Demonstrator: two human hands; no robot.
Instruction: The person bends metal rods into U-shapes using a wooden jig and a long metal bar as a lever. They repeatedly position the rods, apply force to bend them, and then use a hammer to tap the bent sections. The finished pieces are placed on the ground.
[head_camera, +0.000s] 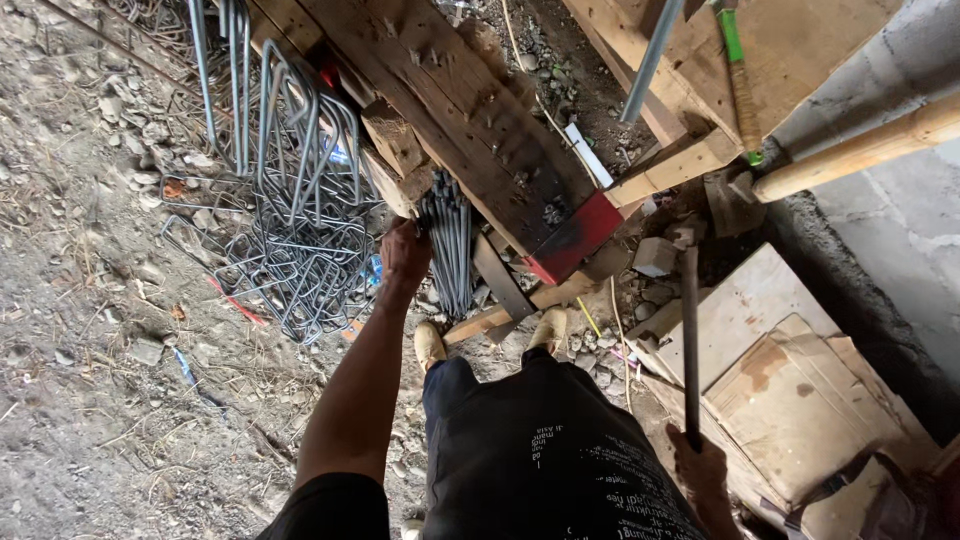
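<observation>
Grey steel rods in a straight bundle (450, 245) lay on the ground beneath the end of a heavy nailed timber plank with a red-painted tip (480, 130), their near ends pointing toward the person's tan work shoes (430, 345). The left hand (405, 252) reached down to the bundle's upper end, its grip curled against the rods; whether the fingers had closed fully around any of them could not be told, since the hand's back faced the camera. The low, sheltered spot under the plank seemed to keep the rods together and out of the way.

The right hand (698, 465) held a long dark metal bar (690, 340) in a closed grip near its lower end, the bar standing nearly upright with its top among the rubble, as if parked there while the other hand worked.

Just left of the bundle sat a tangled heap of bent grey wire stirrups (300, 210), resting on the stony dirt ground (90, 380). To the right lay flat pale boards with cardboard (790, 370) beside a grey concrete wall (900, 200). A pale wooden handle (860, 150) and a green-handled tool (740, 80) leaned near the wall.
</observation>
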